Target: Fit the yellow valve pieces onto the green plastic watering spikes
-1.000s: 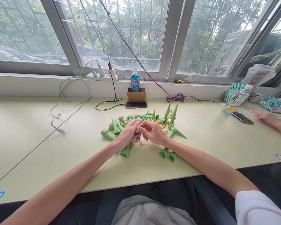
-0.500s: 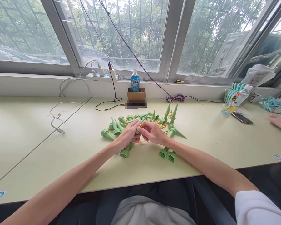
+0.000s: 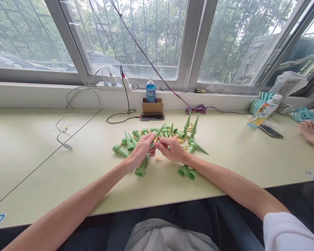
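My left hand (image 3: 143, 149) is closed round a green plant-watering spike (image 3: 160, 130), its tip slanting up to the right. Pinched at the spike's collar, a small yellow valve piece (image 3: 156, 141) is in the fingers of my right hand (image 3: 172, 149). Below the hands a loose yellow valve piece (image 3: 158, 159) lies on the table. More green spikes lie around, such as a spike (image 3: 119, 150) left of my left hand and a spike (image 3: 140, 169) beneath it. To the right, two upright spikes (image 3: 194, 126) stand beside scattered yellow pieces (image 3: 182, 140).
Behind the spikes stand a small cardboard box (image 3: 152, 105) and a blue bottle (image 3: 151, 91). A white cable (image 3: 65, 139) lies left. To the right are a tilted drink bottle (image 3: 263, 113), a phone (image 3: 270, 131) and another person's hand (image 3: 310, 130).
The spike in my left hand shows more plainly, and my right fingers have shifted slightly at its collar. The other person's hand at right has turned and moved slightly.
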### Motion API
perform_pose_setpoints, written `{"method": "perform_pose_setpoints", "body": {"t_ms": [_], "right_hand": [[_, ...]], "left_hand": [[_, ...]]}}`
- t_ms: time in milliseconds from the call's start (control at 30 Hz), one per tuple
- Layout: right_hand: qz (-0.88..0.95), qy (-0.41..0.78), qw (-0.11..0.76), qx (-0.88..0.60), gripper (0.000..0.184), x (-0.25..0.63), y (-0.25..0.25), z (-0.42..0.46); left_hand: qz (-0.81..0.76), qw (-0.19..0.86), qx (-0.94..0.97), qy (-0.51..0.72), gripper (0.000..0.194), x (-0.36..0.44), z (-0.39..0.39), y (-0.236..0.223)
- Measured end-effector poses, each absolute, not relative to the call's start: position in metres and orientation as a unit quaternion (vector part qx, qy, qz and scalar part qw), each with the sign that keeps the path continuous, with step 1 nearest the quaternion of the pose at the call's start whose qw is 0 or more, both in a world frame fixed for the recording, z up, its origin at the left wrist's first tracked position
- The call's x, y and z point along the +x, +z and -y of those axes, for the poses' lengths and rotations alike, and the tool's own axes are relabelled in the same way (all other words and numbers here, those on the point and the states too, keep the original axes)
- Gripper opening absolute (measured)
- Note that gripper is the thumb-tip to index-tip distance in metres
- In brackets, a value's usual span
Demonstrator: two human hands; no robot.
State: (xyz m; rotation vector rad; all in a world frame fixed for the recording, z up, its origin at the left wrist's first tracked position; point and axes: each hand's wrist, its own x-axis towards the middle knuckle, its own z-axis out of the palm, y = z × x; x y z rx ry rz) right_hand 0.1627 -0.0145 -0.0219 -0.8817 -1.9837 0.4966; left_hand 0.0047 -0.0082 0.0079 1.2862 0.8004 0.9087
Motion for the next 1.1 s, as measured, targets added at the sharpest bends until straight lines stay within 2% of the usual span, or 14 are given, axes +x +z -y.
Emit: {"method": "perform_pose_setpoints", "body": {"t_ms": [133,333,467,600,833,967,1100], "right_hand": [[0.86,0.112,0.363,-0.341,0.042,0.1669,-0.025,0.0122],[0.918,0.019,0.251,-0.306,0.022,0.1708,-0.0247,0.0114],[0.932,-0.018,0.204,-0.299,0.017,0.1713,-0.0239,0.011],[0.941,-0.054,0.169,-0.29,0.02,0.171,-0.0237,0.0091],[0.93,-0.032,0.18,-0.319,0.018,0.1713,-0.0255,0.0055],[0.908,-0.021,0.231,-0.35,0.017,0.1714,-0.0253,0.0054],[0.875,-0.002,0.291,-0.386,0.02,0.1718,-0.0254,0.0039]], "left_hand": [[-0.365,0.593,0.568,0.439,0.033,0.0033,0.004,0.01],[-0.346,0.568,0.575,0.477,0.037,0.0016,-0.001,0.0086],[-0.338,0.56,0.596,0.467,0.035,0.0001,-0.0009,0.0074],[-0.337,0.542,0.625,0.449,0.033,-0.0021,-0.0018,0.0069],[-0.372,0.445,0.655,0.483,0.029,-0.0038,-0.0009,0.009],[-0.393,0.366,0.669,0.513,0.028,-0.003,0.0026,0.0123],[-0.417,0.341,0.641,0.546,0.027,-0.0029,0.0042,0.0154]]}}
